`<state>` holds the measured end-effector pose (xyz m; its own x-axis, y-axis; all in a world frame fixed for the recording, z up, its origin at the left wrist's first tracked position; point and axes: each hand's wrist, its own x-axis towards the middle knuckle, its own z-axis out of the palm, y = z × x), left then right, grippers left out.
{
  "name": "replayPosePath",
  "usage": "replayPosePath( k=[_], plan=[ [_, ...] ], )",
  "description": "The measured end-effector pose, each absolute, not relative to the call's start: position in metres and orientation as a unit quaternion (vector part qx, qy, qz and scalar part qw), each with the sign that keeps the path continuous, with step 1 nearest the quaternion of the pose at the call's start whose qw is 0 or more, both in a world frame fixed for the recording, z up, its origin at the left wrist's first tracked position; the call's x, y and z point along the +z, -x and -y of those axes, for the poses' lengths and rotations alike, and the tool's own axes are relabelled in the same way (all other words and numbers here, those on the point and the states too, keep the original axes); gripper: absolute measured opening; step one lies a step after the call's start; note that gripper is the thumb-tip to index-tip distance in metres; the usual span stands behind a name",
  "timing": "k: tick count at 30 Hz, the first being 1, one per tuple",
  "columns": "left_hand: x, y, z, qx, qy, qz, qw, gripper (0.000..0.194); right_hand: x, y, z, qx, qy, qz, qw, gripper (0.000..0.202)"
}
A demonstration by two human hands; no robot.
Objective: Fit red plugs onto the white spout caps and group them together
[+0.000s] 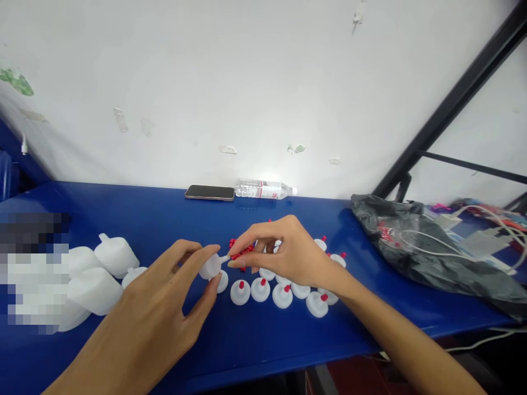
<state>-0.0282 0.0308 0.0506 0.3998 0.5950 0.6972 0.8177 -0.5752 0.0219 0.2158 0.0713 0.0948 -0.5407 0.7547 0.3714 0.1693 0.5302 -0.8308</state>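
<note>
My left hand (pixel 164 299) holds a small white translucent cap (pixel 210 267) between thumb and fingers, above the blue table (pixel 230 343). The thumb and index finger of my right hand (pixel 284 249) pinch together at the cap's thin nozzle, which points right; whether they hold anything else is too small to tell. Several white round caps with red tips (pixel 240 292) stand below and around my right hand. A pile of small red pieces (pixel 241 251) lies behind its fingertips, partly hidden.
White containers (pixel 96 289) lie at the left. A phone (pixel 209 192) and a clear bottle (pixel 263 189) lie along the wall. At the right are a dark plastic bag (pixel 415 269), cables and a black metal frame (pixel 448 99).
</note>
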Motion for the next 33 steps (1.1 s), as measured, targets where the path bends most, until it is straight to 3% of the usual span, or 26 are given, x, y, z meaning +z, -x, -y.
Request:
replayPosePath(
  k=[4,11,16,23,29,33],
  plan=[
    [0.049,0.032,-0.029,-0.336,0.831,0.409,0.172,0.03,0.091,-0.212,-0.071,0.376,0.313,0.78,0.389,0.006],
    [0.049,0.033,-0.03,-0.344,0.828,0.4,0.191,0.033,0.082,-0.211,-0.073,0.355,0.298,0.799,0.383,0.026],
    [0.05,0.035,-0.028,-0.342,0.832,0.383,0.209,0.025,0.077,-0.209,-0.072,0.321,0.255,0.816,0.407,0.023],
    [0.054,0.032,-0.028,-0.343,0.839,0.383,0.177,0.036,0.082,-0.213,-0.07,0.181,0.262,0.854,0.412,0.011],
    [0.047,0.026,-0.023,-0.36,0.839,0.365,0.181,0.037,0.074,-0.214,-0.074,0.014,0.25,0.905,0.345,0.05],
    [0.044,0.025,-0.021,-0.376,0.839,0.353,0.171,0.036,0.069,-0.212,-0.073,0.046,0.235,0.907,0.346,0.047]
  ],
)
